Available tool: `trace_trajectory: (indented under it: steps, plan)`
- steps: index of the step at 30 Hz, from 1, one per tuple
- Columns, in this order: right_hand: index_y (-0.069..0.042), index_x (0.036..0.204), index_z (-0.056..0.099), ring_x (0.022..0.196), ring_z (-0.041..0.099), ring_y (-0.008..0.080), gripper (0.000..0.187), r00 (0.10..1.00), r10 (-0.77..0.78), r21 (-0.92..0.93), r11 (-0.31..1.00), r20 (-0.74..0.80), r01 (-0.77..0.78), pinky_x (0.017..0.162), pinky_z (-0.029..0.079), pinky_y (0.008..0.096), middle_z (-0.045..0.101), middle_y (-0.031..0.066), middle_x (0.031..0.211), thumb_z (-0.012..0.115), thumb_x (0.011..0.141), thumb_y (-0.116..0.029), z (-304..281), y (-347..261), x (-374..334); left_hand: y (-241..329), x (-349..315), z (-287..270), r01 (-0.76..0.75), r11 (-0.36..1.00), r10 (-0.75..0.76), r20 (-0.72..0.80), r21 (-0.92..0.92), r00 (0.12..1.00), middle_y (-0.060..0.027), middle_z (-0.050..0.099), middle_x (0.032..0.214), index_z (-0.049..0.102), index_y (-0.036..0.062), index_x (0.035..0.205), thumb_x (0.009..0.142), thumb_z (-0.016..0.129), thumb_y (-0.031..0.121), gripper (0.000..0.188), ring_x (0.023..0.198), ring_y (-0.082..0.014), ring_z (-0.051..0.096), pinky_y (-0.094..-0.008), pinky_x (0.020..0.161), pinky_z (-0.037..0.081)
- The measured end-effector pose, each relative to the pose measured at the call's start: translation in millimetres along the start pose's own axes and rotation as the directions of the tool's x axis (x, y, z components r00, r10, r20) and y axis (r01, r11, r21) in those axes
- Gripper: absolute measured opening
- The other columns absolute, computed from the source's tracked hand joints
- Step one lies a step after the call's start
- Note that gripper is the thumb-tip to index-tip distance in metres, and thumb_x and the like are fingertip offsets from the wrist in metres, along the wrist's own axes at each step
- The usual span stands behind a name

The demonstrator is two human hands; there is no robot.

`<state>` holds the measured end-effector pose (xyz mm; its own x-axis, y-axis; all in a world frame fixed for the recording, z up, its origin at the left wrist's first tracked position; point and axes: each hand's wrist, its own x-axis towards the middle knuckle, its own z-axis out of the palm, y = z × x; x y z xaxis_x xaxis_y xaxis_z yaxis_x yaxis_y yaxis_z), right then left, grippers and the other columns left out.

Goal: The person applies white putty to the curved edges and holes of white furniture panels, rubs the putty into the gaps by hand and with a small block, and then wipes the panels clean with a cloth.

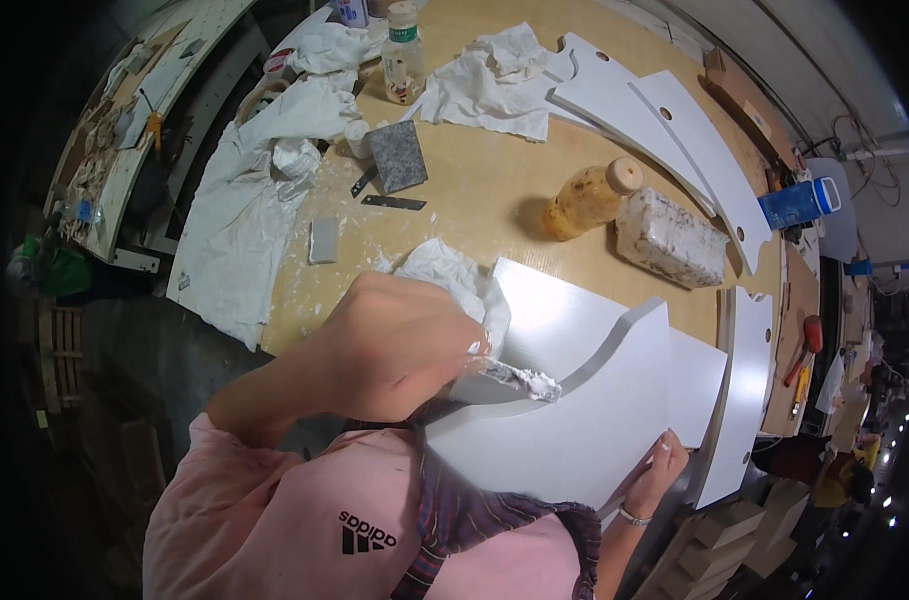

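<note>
My left hand is closed around a small putty knife. White paste is smeared along the blade and lumped at its tip. The tip is at the curved edge of a white panel; I cannot tell whether it touches. My right hand grips the right edge of this panel, which stands tilted up in front of my body. Behind it lies another white board on the table. A crumpled white cloth lies just beyond my left hand.
On the wooden table are a dark grey abrasive block, thin dark blades, a bottle of amber liquid and a paste-stained block. White panels line the right side. White sheeting hangs over the left edge.
</note>
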<state>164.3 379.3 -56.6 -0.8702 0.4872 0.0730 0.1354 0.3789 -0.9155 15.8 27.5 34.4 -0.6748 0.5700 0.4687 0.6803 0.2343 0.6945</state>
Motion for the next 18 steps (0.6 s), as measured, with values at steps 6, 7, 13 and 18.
trace_trajectory:
  steps: [6, 7, 13, 18]
  plan:
    - [-0.007, 0.059, 0.027, 0.054, 0.023, 0.0054, 0.042, 1.0, -0.005, 0.002, 1.0, 0.014, 0.005, 0.048, 0.015, 0.0274, 0.025, -0.0043, 0.057, 0.05, 0.091, -0.021, 1, -1, 1, -1, -1, 2, -0.021, 1.0, 0.021, -0.021, 0.019, 1.0, -0.0111, 0.057, 0.063, 0.062, 0.0012, 0.08, 0.064, 0.065, -0.003, 0.017, 0.055, -0.0296, 0.057, -0.036, 0.049, 0.045]
    - [-0.007, 0.059, 0.027, 0.054, 0.023, 0.0054, 0.042, 1.0, -0.01, 0.006, 1.0, 0.019, 0.01, 0.048, 0.015, 0.0275, 0.025, -0.0044, 0.057, 0.05, 0.092, -0.021, 1, -2, 1, -1, -1, 4, -0.023, 0.999, 0.024, -0.024, 0.032, 0.999, -0.011, 0.057, 0.063, 0.063, 0.0013, 0.08, 0.064, 0.066, -0.003, 0.017, 0.055, -0.0295, 0.057, -0.0359, 0.049, 0.045]
    - [-0.008, 0.059, 0.027, 0.054, 0.023, 0.005, 0.042, 1.0, 0.014, -0.002, 1.0, 0.022, -0.014, 0.048, 0.015, 0.0268, 0.025, -0.0048, 0.057, 0.05, 0.092, -0.021, 0, -1, 1, -3, 0, -1, -0.071, 0.996, 0.072, -0.009, 0.056, 0.997, -0.01, 0.056, 0.062, 0.062, 0.0021, 0.079, 0.062, 0.066, -0.003, 0.018, 0.054, -0.0272, 0.057, -0.0345, 0.047, 0.044]
    - [-0.008, 0.06, 0.028, 0.054, 0.023, 0.0048, 0.041, 1.0, -0.001, -0.007, 1.0, 0.031, 0.002, 0.048, 0.016, 0.0262, 0.025, -0.0052, 0.057, 0.05, 0.092, -0.02, 1, -2, 1, -10, 3, 11, -0.106, 0.991, 0.112, -0.061, 0.083, 0.992, -0.0093, 0.055, 0.061, 0.062, 0.0019, 0.078, 0.061, 0.067, -0.002, 0.018, 0.053, -0.0266, 0.056, -0.0337, 0.046, 0.043]
